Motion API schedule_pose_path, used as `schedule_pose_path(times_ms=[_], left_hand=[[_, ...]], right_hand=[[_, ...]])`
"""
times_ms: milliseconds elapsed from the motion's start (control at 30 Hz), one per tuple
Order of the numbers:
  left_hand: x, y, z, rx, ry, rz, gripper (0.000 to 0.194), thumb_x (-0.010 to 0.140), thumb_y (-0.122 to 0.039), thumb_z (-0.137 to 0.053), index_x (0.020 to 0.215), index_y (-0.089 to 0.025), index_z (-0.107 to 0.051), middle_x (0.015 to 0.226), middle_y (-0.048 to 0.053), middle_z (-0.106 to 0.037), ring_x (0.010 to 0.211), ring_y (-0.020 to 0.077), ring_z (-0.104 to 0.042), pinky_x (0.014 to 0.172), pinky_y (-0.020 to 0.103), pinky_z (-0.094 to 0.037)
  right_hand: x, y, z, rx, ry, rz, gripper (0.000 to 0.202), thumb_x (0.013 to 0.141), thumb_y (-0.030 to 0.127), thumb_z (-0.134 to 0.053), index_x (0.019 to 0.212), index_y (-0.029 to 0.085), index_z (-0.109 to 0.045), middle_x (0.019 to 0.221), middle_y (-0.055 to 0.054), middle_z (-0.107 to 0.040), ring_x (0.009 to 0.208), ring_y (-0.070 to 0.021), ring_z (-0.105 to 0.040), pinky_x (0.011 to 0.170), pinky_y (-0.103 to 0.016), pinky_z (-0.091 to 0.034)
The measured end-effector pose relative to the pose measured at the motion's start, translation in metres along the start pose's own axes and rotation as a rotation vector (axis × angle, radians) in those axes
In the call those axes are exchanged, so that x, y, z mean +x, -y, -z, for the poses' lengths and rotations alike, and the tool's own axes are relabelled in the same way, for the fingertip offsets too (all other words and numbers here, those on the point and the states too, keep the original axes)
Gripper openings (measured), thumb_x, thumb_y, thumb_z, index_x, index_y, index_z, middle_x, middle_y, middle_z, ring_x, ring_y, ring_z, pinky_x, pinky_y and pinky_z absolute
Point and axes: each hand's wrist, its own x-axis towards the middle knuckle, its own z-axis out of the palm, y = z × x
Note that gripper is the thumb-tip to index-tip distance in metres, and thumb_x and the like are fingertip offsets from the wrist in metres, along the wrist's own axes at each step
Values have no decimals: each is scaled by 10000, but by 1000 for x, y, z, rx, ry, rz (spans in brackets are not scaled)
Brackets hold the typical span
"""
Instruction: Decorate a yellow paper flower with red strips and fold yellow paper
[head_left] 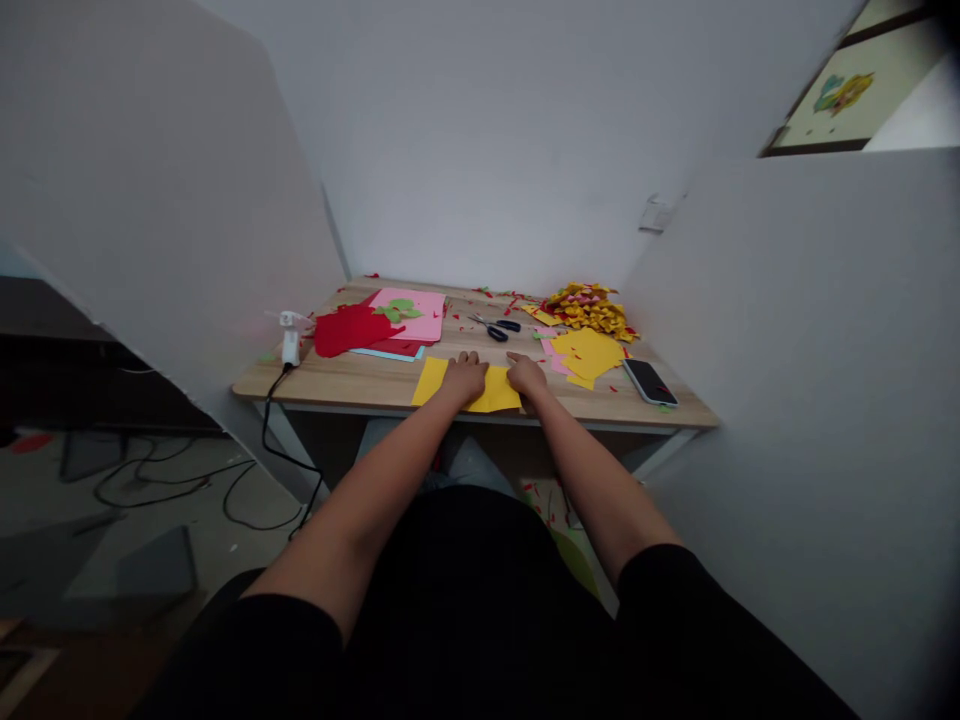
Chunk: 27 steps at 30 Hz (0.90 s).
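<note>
A yellow paper sheet [498, 392] with a crease lies at the front edge of the wooden table. My left hand [466, 377] rests on its middle, fingers spread and pointing forward. At the sheet's right end is my right hand [527, 376], index finger stretched out to the left and the other fingers mostly hidden. Just beyond both hands lie dark-handled scissors [496, 330]. To the right, a stack of yellow paper shapes [589, 355] sits over pink pieces, with a heap of yellow and red cut paper [592, 310] behind it.
Red paper [349, 330] and pink sheets [420, 314] with green cutouts [400, 310] lie at the left. A phone [649, 383] is near the right edge. A white power plug [289, 338] with a black cable stands at the left edge. Partition walls flank the table.
</note>
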Motion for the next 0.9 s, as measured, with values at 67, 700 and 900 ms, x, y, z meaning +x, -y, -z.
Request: schedule_pose_path(times_ms=[67,700,900], left_hand=[[-1,-1,1,7,-6,6,478,965,-192,-318,1373,-210,-567,1407,174,-496,1306,339,-419,1037,518,-378],[-6,-3,2,-34,-25,12,437,969,-400,-559,1347,-181,-542,1423,119,-508,1321,295,-467,1094,531,-385],[-9,-1,1,-29,-10,37,441,975,-381,-550,1376,-198,-523,1423,120,-503,1314,308,-473,1074,548,-408]], right_hand=[[-1,1,0,-6,8,-6,415,964,379,-610,1333,195,-563,1347,-105,-587,1169,-249,-608,993,-493,-520],[-2,1,1,-7,13,0,391,963,376,-611,1303,186,-576,1324,-103,-594,1139,-239,-618,959,-471,-539],[6,-6,1,54,74,1,382,962,382,-614,1280,173,-583,1247,-93,-628,1042,-211,-650,884,-424,-572]])
